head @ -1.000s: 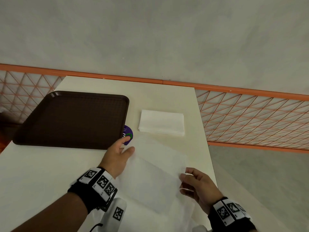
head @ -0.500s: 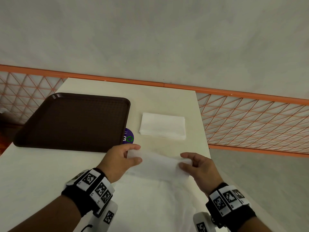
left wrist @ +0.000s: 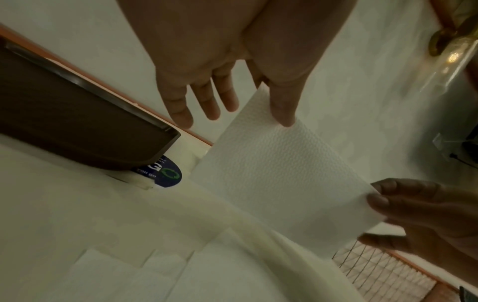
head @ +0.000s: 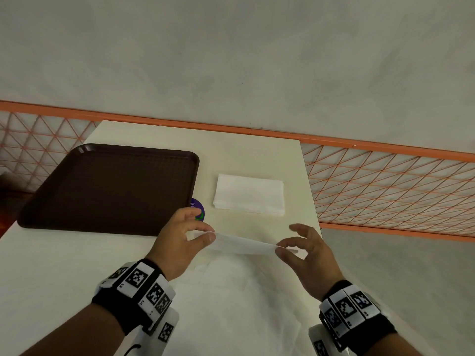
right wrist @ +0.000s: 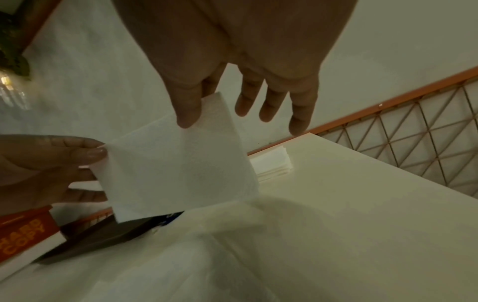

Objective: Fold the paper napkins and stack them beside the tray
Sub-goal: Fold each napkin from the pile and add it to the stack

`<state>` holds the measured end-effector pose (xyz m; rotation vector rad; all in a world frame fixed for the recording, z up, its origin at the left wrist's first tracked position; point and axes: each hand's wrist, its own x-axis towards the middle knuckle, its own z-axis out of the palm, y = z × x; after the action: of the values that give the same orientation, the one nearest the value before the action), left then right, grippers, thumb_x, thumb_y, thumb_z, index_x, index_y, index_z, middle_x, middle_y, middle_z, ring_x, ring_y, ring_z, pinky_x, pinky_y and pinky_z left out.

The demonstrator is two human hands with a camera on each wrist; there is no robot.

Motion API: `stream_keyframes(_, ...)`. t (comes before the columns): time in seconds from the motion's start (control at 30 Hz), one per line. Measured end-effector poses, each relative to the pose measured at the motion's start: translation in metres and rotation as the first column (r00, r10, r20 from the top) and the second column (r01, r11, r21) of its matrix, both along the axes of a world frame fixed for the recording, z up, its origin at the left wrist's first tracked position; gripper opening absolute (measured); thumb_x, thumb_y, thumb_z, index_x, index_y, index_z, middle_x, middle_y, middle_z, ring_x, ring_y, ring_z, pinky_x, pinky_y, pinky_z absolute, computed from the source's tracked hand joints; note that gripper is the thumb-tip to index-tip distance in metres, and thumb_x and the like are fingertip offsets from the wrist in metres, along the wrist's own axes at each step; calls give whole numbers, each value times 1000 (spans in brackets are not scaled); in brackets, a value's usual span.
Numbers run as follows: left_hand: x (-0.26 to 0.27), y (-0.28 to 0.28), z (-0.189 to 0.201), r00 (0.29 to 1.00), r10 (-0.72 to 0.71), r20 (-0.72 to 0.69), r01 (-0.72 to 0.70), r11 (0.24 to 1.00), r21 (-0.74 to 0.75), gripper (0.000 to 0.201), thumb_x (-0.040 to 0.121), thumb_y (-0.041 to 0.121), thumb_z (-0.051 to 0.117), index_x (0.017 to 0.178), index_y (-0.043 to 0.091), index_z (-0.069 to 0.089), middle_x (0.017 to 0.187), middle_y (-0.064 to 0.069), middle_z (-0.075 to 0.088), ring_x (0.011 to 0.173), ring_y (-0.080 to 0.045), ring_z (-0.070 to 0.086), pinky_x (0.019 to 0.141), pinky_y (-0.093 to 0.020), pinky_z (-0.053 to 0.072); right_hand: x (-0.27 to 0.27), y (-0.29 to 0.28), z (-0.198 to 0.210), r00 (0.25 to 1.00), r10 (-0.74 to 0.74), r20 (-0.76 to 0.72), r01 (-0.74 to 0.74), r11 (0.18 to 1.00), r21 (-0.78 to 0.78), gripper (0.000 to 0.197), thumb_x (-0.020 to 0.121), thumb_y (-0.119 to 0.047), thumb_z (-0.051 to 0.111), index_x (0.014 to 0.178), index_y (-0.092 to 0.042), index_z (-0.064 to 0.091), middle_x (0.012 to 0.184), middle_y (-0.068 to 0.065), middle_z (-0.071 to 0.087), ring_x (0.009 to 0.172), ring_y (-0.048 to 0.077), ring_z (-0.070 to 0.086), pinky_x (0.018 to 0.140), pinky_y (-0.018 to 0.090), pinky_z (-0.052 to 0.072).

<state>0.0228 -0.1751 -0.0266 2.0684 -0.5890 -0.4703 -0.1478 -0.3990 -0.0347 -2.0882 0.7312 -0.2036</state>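
My left hand (head: 181, 238) pinches one end of the folded napkin (head: 241, 244) between thumb and forefinger, other fingers loose; my right hand (head: 307, 255) pinches the other end the same way. The napkin hangs between them, clear of the desk (head: 51, 265), just short of the stack (head: 248, 194) that lies right of the tray (head: 108, 186). I judge it nearly weightless, limp and easily torn or unfolded, so the end corners where the layers meet are the hold to keep, lightly. The stack sits close to the desk's right edge and a round sticker (head: 199, 210) peeks out between it and the tray. Loose unfolded napkins (head: 231, 304) cover the near desk. The way forward to the stack looks open.
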Motion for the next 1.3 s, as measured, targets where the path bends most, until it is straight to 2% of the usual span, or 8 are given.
stream_keyframes(0.07, 3, 0, 1, 996, 7, -86, -12, 998, -57, 7, 82, 28, 73, 86, 34, 71, 116, 13, 60, 103, -4, 57, 100, -32, 44, 1, -2, 1, 998, -17, 56, 10, 992, 124, 7, 82, -24, 76, 79, -30, 73, 118, -21, 60, 106, 0, 56, 93, 26, 41)
stream_keyframes(0.2, 1, -5, 5, 981, 44, -191, -78, 981, -176, 6, 88, 26, 67, 91, 24, 71, 86, -3, 73, 84, -19, 69, 83, -38, 56, 6, 4, -1, 976, -160, 146, 91, 915, 393, 9, 86, -11, 71, 78, -17, 71, 77, -2, 72, 72, 14, 64, 73, 39, 52)
stream_keyframes(0.33, -4, -11, -11, 985, 127, -120, -139, 986, -95, 10, 92, 28, 61, 96, 22, 68, 87, 4, 72, 86, -12, 67, 79, -30, 54, 8, 16, -12, 964, -257, 75, 195, 867, 459, 7, 88, -13, 69, 81, -13, 70, 71, -1, 71, 65, 13, 61, 62, 32, 50)
stream_keyframes(0.47, -11, -12, -40, 985, 167, -41, -164, 983, 80, 15, 94, 31, 57, 97, 20, 67, 93, 7, 68, 91, -11, 62, 81, -26, 48, 6, 20, -35, 966, -232, -117, 256, 921, 293, 11, 85, -29, 71, 80, -19, 70, 73, 1, 73, 70, 19, 67, 65, 34, 56)
stream_keyframes(0.6, -20, -9, -70, 993, 118, -22, -106, 950, 295, 18, 95, 32, 54, 97, 18, 64, 93, 3, 68, 90, -17, 62, 80, -27, 47, 7, 23, -50, 942, -144, -303, 189, 974, 125, 15, 88, -33, 65, 83, -20, 65, 78, -6, 66, 71, 10, 59, 57, 21, 43)
stream_keyframes(0.97, -8, -15, -75, 985, -108, 133, 2, 784, 620, 24, 97, 41, 45, 96, 19, 56, 90, 4, 61, 81, -17, 56, 70, -26, 42, 33, 19, -60, 867, 0, -499, -69, 990, -119, 22, 89, -40, 53, 74, -24, 48, 77, -2, 60, 73, 22, 57, 61, 27, 43)
stream_keyframes(1.1, 5, -13, -74, 985, -100, 140, -12, 772, 635, 22, 97, 39, 46, 102, 21, 57, 103, 2, 63, 93, -18, 59, 79, -29, 48, 38, 7, -55, 864, -28, -502, -60, 985, -159, 17, 88, -36, 50, 96, -24, 57, 92, -1, 62, 83, 22, 59, 71, 28, 48)
stream_keyframes(1.3, 1, -26, -64, 932, -172, 318, 6, 886, 463, 31, 98, 31, 44, 123, 17, 58, 123, 3, 54, 114, -18, 50, 94, -32, 44, 30, 14, -60, 914, 80, -398, -243, 894, -377, 48, 94, -39, 49, 139, -22, 46, 145, -3, 43, 135, 20, 37, 111, 34, 32)
